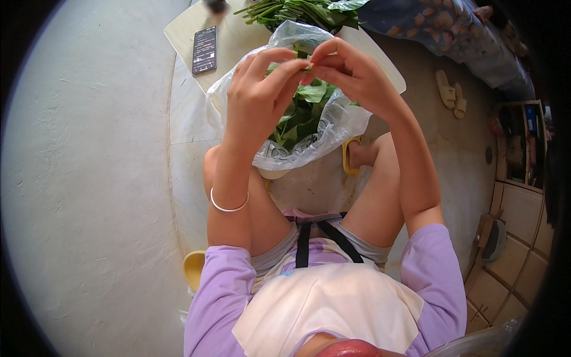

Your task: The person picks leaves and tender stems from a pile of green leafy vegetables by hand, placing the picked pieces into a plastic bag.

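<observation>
Green piece (pixel 307 68): a small bit at your meeting fingertips, over the mouth of the plastic bag (pixel 351 122); too small for its shape to be made out.
Your left hand (pixel 257 83): thumb and forefinger pinched narrow on that piece.
Your right hand (pixel 354 68): pinched on it from the other side, the tips of both hands close together.
Leafy greens (pixel 297 122): loose inside the bag, below your hands.
Bag: whitish, see-through, wide open, at the near side of the worktop (pixel 183 34), between you and the bundle of greens (pixel 291 13).
Bundle: stems and leaves, toward the worktop's far edge.
Phone (pixel 204 50): screen lit, near the worktop's left corner.
Cream slippers (pixel 446 89): on the floor, beyond the worktop's right corner.
</observation>
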Available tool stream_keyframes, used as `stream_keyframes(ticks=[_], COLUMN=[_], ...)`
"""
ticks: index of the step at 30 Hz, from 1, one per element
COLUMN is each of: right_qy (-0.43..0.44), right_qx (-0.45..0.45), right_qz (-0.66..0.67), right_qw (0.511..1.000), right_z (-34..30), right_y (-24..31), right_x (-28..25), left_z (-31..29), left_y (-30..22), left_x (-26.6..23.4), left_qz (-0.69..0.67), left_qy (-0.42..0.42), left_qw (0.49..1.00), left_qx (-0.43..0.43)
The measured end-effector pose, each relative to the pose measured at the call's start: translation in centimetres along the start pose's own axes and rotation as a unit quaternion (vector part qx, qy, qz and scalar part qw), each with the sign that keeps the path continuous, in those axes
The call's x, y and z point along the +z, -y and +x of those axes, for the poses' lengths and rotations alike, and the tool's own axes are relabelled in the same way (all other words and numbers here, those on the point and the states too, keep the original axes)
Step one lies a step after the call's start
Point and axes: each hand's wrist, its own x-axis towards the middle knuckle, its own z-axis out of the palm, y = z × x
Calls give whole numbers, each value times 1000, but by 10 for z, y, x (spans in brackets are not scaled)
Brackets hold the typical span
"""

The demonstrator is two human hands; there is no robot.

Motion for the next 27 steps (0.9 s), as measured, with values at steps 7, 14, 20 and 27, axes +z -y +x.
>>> stream_keyframes(ticks=[7,14,20,27], right_qy=[-17,-94,-115,-137], right_qx=[33,-178,-225,-243], right_qz=[-113,-340,-382,-359], right_qw=[993,918,889,891], right_z=[-3,-3,-1,2], right_y=[7,-7,-10,-12], right_x=[2,21,24,29], left_z=[2,2,-1,1], left_y=[-4,-12,-18,-17], left_x=[1,7,14,13], left_qz=[59,102,80,25], left_qy=[-17,-55,-81,-112], left_qw=[998,993,989,985], left_qx=[25,-13,-95,-130])
